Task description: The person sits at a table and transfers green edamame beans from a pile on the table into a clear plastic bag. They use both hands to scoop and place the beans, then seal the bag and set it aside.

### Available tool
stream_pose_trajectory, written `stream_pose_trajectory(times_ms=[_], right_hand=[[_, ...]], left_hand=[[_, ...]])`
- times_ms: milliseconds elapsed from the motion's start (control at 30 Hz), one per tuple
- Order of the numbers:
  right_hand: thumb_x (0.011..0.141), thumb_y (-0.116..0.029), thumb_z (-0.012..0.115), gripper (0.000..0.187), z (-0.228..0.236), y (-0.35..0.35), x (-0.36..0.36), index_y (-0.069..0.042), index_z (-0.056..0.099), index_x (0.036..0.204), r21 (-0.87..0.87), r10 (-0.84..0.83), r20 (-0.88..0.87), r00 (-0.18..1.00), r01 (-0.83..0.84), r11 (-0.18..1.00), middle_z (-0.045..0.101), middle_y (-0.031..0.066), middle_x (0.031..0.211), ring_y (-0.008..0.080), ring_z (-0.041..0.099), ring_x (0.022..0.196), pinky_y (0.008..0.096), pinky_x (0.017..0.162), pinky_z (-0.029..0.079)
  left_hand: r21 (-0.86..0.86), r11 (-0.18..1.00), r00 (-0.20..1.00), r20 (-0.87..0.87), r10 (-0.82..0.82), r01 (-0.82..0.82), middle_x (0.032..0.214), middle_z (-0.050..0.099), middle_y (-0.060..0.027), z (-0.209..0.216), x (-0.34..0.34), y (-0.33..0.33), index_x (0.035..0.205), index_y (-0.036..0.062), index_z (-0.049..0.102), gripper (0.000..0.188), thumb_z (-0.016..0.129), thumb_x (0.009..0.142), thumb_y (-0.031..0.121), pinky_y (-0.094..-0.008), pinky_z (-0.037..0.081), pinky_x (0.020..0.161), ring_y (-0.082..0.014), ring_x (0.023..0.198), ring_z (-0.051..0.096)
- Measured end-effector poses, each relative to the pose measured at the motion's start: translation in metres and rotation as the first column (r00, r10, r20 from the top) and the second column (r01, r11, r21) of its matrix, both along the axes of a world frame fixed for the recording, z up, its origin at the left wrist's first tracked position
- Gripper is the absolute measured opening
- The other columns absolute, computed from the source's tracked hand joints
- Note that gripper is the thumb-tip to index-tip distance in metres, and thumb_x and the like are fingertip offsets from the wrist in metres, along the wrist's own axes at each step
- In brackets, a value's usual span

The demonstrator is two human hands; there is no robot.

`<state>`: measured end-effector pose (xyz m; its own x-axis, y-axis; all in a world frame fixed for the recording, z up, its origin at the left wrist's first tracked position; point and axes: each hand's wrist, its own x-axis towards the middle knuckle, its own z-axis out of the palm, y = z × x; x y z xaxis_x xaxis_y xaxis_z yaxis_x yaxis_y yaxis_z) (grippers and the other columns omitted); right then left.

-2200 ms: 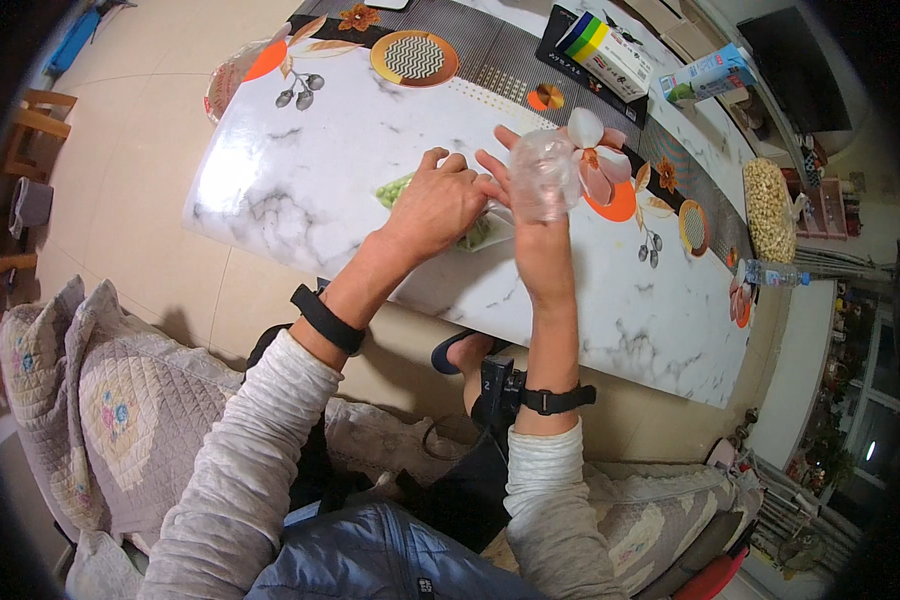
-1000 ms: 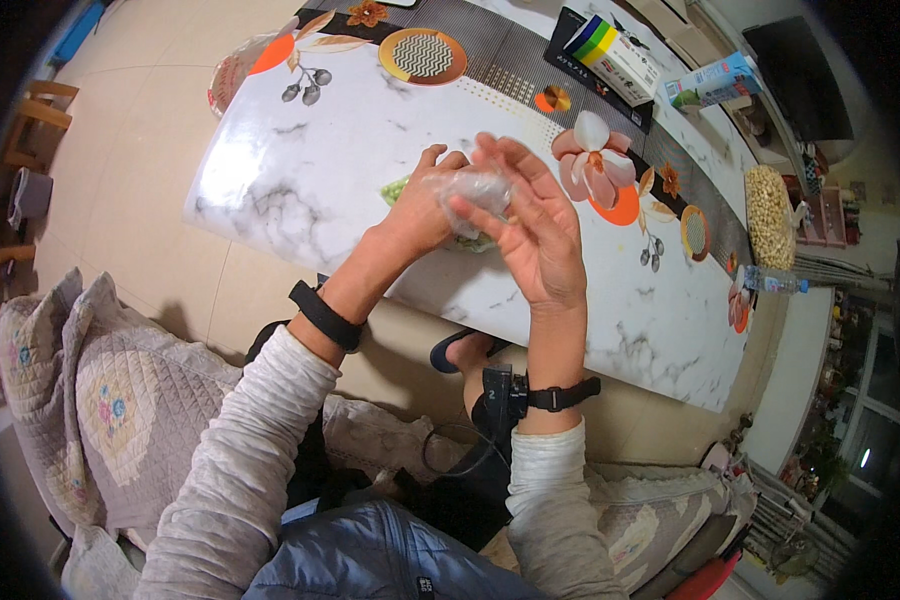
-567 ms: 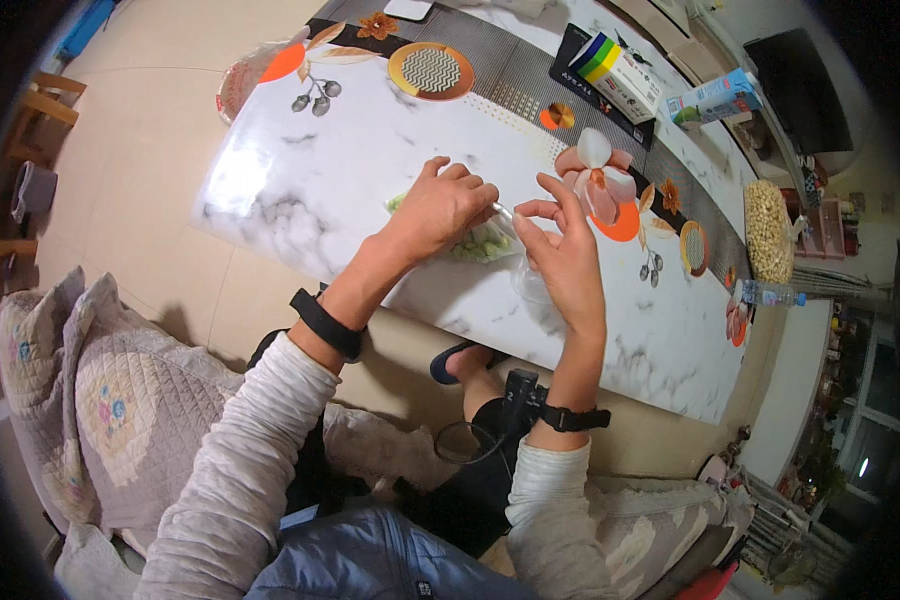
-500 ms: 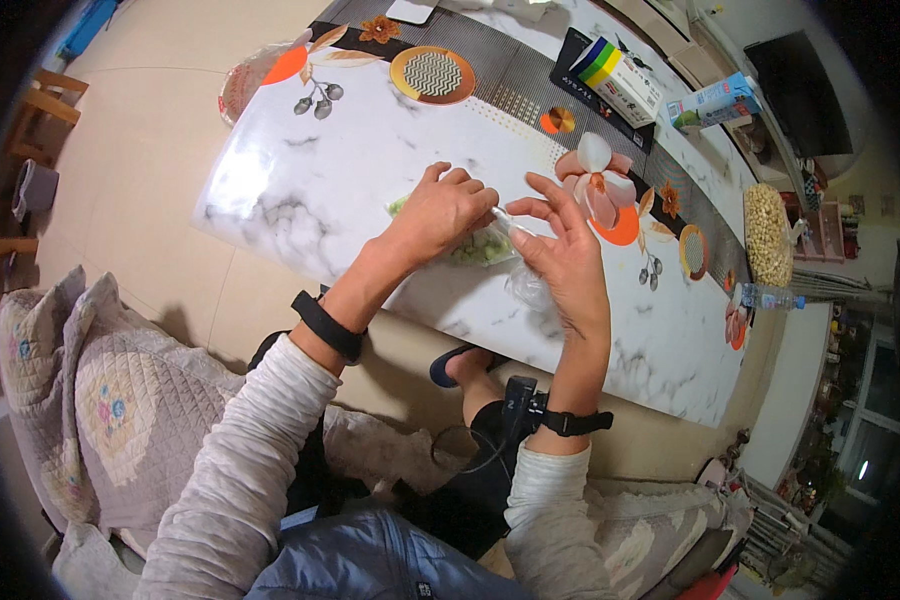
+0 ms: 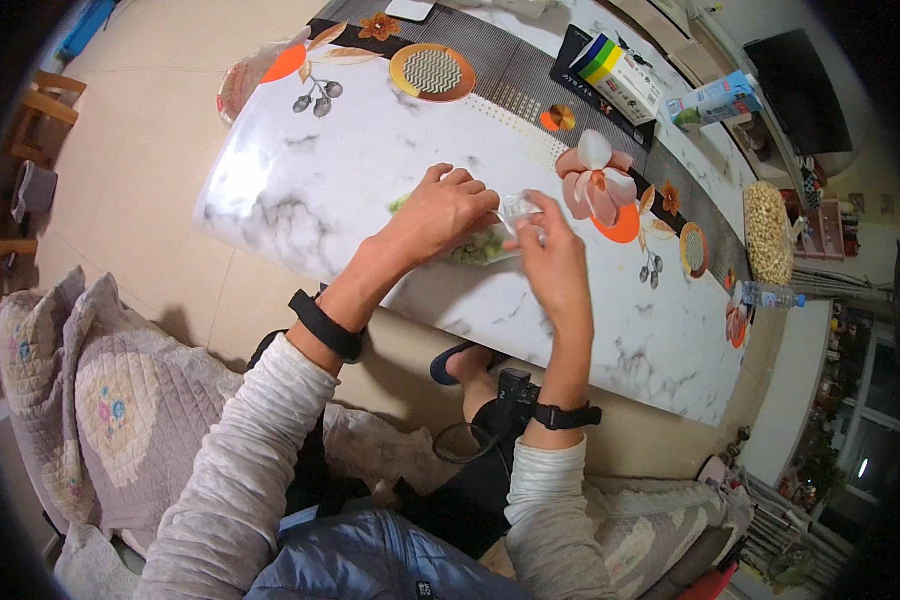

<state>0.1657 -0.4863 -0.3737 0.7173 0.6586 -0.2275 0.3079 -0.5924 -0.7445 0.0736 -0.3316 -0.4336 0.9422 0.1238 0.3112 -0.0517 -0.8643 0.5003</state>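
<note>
A clear plastic bag (image 5: 485, 247) with green pieces in it rests on the marble-patterned table (image 5: 315, 170), near its front edge. My left hand (image 5: 440, 214) is closed around the gathered neck of the bag and covers part of it. Just to the right, my right hand (image 5: 554, 258) is closed on the loose, crumpled upper end of the bag (image 5: 517, 208), which stands up between the two hands. What exactly the green pieces are cannot be made out through the plastic.
On the far right part of the table stand a white carton (image 5: 620, 80) with coloured stripes and a blue carton (image 5: 715, 100). A bag of pale round pieces (image 5: 768, 235) and a plastic bottle (image 5: 770, 296) lie at the right end. A quilted-covered seat (image 5: 150, 400) is at left.
My right hand has closed from spread fingers onto the bag's loose end. That end, hanging below the right hand before, now points upward between the hands. My left hand stays put.
</note>
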Motion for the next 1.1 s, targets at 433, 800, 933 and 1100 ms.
stream_pose_trajectory(times_ms=[433, 800, 933, 1100], right_hand=[[0.094, -0.008, 0.057, 0.042, 0.031, -0.025, 0.018, -0.004, 0.052, 0.136, 0.101, 0.101, -0.499, 0.861, -0.058, 0.993, 0.067, 0.0088, 0.102, 0.0029, 0.040, 0.059, 0.0162, 0.054, 0.034], [0.102, -0.024, 0.052, 0.038, 0.004, -0.004, 0.007, 0.000, 0.050, 0.131, 0.068, -0.093, -0.005, 0.996, 0.093, 0.993, 0.066, 0.0055, 0.090, 0.0060, 0.052, 0.065, 0.0191, 0.055, 0.038], [0.098, -0.019, 0.059, 0.032, 0.015, -0.015, 0.012, -0.002, 0.053, 0.125, 0.084, 0.071, -0.368, 0.927, -0.043, 0.996, 0.059, 0.0008, 0.075, 0.0042, 0.047, 0.058, 0.0190, 0.051, 0.033], [0.096, -0.013, 0.061, 0.034, 0.008, -0.006, -0.005, -0.003, 0.050, 0.127, 0.566, 0.350, -0.771, 0.532, 0.319, 0.760, 0.064, 0.0060, 0.090, 0.0012, 0.042, 0.055, 0.0162, 0.048, 0.026]], left_hand=[[-0.027, 0.999, 0.999, -0.004, 0.047, -0.047, 0.091, 0.063, -0.0066, -0.001, -0.002, 0.011, 0.094, 0.0078, 0.063, 0.012, 0.064, 0.087, 0.017, -0.0425, 0.043, 0.093, -0.0286, 0.097, 0.059], [-0.011, 0.999, 0.999, -0.002, 0.042, -0.042, 0.091, 0.063, -0.0067, 0.000, -0.003, 0.009, 0.093, 0.0078, 0.063, 0.012, 0.064, 0.087, 0.018, -0.0427, 0.042, 0.094, -0.0287, 0.097, 0.058], [-0.056, 0.998, 0.999, 0.014, 0.034, -0.033, 0.092, 0.063, -0.0070, 0.001, -0.004, 0.013, 0.095, 0.0081, 0.064, 0.014, 0.065, 0.085, 0.018, -0.0429, 0.043, 0.094, -0.0286, 0.098, 0.058], [0.013, 1.000, 1.000, -0.004, 0.001, -0.001, 0.092, 0.064, -0.0071, -0.001, -0.005, 0.008, 0.095, 0.0076, 0.065, 0.017, 0.067, 0.080, 0.015, -0.0428, 0.043, 0.094, -0.0290, 0.099, 0.058]])
